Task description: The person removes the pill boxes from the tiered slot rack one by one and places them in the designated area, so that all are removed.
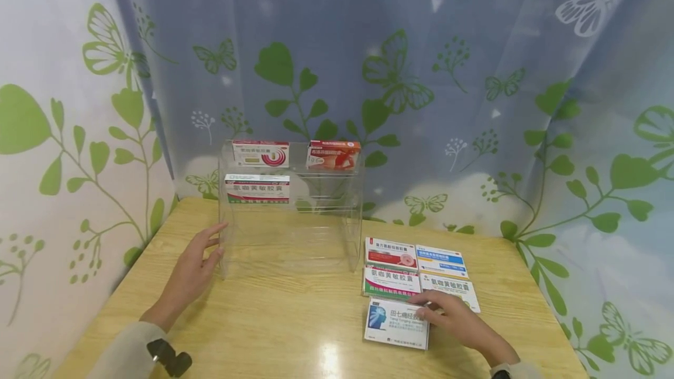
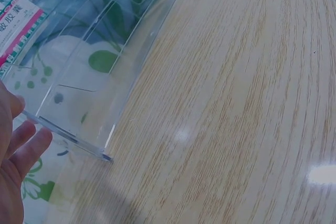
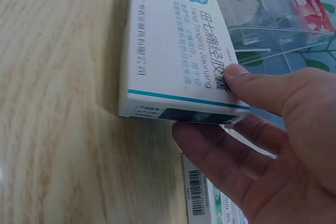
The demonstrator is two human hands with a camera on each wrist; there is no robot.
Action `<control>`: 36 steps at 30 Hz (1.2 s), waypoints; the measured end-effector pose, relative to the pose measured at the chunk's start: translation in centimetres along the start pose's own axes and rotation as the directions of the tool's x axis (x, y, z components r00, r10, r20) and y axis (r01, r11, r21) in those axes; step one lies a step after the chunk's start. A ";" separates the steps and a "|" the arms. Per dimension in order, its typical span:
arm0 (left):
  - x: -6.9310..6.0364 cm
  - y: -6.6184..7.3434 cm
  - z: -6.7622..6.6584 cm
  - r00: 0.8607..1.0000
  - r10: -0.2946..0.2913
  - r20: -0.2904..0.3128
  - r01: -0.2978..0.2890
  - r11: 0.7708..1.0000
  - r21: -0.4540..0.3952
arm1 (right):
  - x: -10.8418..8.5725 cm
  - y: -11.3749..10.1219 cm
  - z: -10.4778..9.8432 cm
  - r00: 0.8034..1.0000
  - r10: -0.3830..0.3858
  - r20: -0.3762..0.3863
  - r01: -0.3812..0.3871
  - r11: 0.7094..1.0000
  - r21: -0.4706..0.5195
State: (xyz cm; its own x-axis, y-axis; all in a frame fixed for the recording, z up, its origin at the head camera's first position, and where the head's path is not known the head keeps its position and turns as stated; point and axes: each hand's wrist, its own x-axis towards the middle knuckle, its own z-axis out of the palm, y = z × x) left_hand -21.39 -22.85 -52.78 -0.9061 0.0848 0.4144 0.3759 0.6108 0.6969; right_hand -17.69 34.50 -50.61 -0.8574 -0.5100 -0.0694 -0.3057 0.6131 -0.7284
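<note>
In the head view my right hand (image 1: 447, 314) pinches a white medicine box (image 1: 397, 325) with a blue head picture on its front. The right wrist view has the thumb on this box's (image 3: 178, 40) printed face and fingers at its end and underside. My left hand (image 1: 192, 265) is at the left side of a clear acrylic display rack (image 1: 289, 244), fingers loosely extended at its side panel; in the left wrist view they lie against or very near the panel edge, and contact is hard to tell.
The rack's upper tiers hold a white-and-red box (image 1: 260, 155), an orange-red box (image 1: 333, 157) and a green-and-red striped box (image 1: 257, 189). Right of the rack, several boxes lie flat on the wooden table (image 1: 274, 320), including a blue-and-white one (image 1: 442, 262). Patterned curtain (image 1: 326, 45) surrounds the table.
</note>
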 end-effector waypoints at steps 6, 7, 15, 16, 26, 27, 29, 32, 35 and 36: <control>0.0 0.1 -0.1 1.000 -0.008 0.008 0.008 1.000 -0.005 | -0.1 -0.3 0.7 0.993 0.003 -0.115 -0.011 0.997 -0.070; 0.0 0.1 0.0 1.000 -0.006 0.006 0.006 1.000 -0.006 | -0.2 -0.4 0.7 0.991 0.009 -0.132 -0.018 0.997 -0.071; 0.0 -0.2 0.0 1.000 0.010 -0.004 -0.011 1.000 -0.007 | -1.2 0.7 0.8 0.993 0.053 -0.102 -0.061 0.995 -0.077; 0.0 -0.2 0.0 1.000 0.010 -0.005 -0.010 1.000 -0.008 | -1.4 0.8 0.9 0.996 0.067 -0.060 -0.071 0.995 -0.072; -0.1 -0.4 0.2 1.000 0.015 -0.009 -0.015 1.000 -0.012 | -2.0 2.0 1.3 0.990 0.101 0.095 -0.102 0.995 0.003; -0.1 -0.4 0.2 1.000 0.014 -0.007 -0.014 1.000 -0.013 | -2.0 2.0 1.3 0.991 0.099 0.089 -0.099 0.995 0.000; -0.1 -0.3 0.1 1.000 0.010 -0.005 -0.010 1.000 -0.014 | -2.1 2.1 1.2 0.992 0.100 0.080 -0.101 0.995 -0.001; -0.2 -0.3 0.1 1.000 0.002 -0.003 -0.002 1.000 -0.019 | -2.1 2.2 1.2 0.991 0.111 0.073 -0.112 0.994 0.007; -0.2 -0.3 0.1 1.000 -0.004 0.000 0.004 1.000 -0.020 | -2.1 2.4 1.2 0.989 0.127 0.071 -0.129 0.991 0.020; -0.2 -0.3 0.1 1.000 -0.003 0.000 0.003 1.000 -0.021 | -2.2 2.4 1.2 0.989 0.133 0.069 -0.135 0.991 0.024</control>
State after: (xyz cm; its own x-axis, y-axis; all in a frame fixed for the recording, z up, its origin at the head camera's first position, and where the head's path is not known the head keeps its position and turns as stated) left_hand -21.36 -22.96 -53.09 -0.9071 0.0827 0.4127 0.3774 0.5941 0.7104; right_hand -16.05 36.32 -53.05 -0.8599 -0.4641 -0.2125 -0.1770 0.6616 -0.7287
